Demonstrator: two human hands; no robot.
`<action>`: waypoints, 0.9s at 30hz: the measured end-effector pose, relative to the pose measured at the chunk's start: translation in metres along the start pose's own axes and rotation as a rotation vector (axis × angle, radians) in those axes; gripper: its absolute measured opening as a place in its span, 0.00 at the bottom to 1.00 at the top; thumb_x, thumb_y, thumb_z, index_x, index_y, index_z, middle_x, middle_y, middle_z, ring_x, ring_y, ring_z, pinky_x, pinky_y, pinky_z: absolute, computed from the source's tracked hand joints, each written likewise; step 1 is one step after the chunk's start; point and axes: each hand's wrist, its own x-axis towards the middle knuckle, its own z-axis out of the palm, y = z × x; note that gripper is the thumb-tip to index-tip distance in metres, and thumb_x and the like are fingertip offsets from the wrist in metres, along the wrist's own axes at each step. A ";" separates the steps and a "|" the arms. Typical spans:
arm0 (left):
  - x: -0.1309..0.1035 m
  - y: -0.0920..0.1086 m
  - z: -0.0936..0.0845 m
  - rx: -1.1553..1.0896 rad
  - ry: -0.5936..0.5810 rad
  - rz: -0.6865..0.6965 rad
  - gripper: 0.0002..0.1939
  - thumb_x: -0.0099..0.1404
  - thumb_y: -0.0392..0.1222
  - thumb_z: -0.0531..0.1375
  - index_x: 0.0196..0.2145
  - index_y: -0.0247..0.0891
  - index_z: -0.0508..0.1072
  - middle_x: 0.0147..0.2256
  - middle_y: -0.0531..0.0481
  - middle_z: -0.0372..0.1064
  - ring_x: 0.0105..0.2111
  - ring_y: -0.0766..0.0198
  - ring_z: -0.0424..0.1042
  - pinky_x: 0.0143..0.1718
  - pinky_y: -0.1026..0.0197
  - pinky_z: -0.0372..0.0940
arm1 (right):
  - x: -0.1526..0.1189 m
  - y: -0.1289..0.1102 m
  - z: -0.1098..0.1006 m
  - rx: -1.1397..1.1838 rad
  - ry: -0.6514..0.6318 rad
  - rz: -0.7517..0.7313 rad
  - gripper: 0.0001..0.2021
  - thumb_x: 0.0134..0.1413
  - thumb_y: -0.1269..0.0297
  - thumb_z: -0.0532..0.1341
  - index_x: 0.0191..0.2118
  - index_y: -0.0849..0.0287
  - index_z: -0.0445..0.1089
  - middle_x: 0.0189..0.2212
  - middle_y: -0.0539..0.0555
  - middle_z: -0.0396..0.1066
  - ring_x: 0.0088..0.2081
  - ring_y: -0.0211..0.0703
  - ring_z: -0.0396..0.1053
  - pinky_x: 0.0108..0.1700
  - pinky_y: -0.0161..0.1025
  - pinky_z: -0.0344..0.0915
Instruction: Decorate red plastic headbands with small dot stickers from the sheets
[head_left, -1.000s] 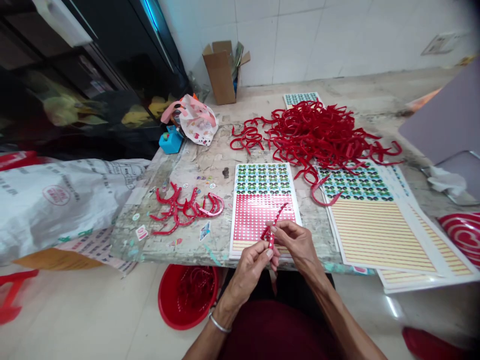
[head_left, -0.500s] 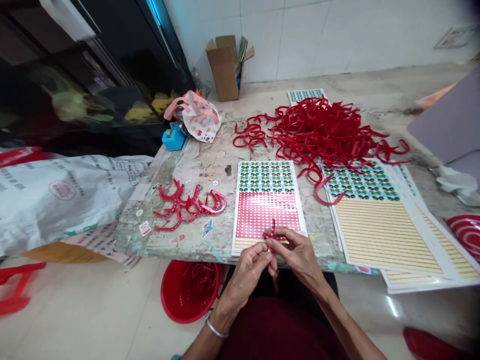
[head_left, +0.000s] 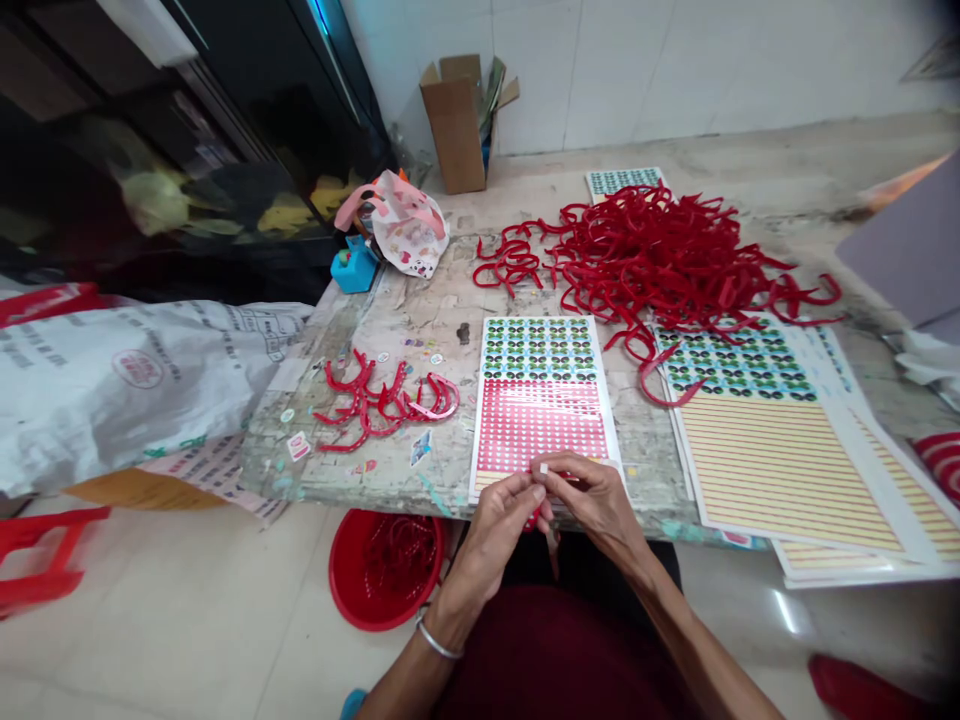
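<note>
Close to the table's front edge, my left hand (head_left: 504, 515) is closed in a pinch on a curved red strip (head_left: 532, 520), most of which the fingers hide. My right hand (head_left: 596, 500) is closed too, fingertips almost meeting the left ones, with a small white-tipped piece (head_left: 544, 467) showing at its fingers. Just beyond both hands lies a sticker sheet (head_left: 540, 415) with green-blue pictures above and red rows with white marks below. Left of it, several curved red strips with white marks (head_left: 367, 405) rest loosely together.
A big heap of plain red strips (head_left: 667, 255) covers the back right, partly over more sticker sheets (head_left: 780, 460). A red bucket (head_left: 345, 600) stands on the floor below the front edge. Farther back are a patterned bag (head_left: 409, 235), a blue container (head_left: 354, 268) and a cardboard box (head_left: 456, 135).
The red strip that stuck up between my fingers has dropped lower and is mostly hidden now. A white tip shows at my right fingers. The whole view has shifted slightly.
</note>
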 end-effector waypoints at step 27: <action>-0.034 0.019 -0.005 0.195 -0.136 0.102 0.13 0.65 0.37 0.52 0.44 0.34 0.71 0.29 0.51 0.68 0.32 0.66 0.66 0.40 0.63 0.60 | -0.021 -0.028 -0.010 -0.279 -0.167 -0.254 0.25 0.47 0.65 0.64 0.53 0.54 0.62 0.45 0.57 0.64 0.41 0.43 0.66 0.43 0.42 0.68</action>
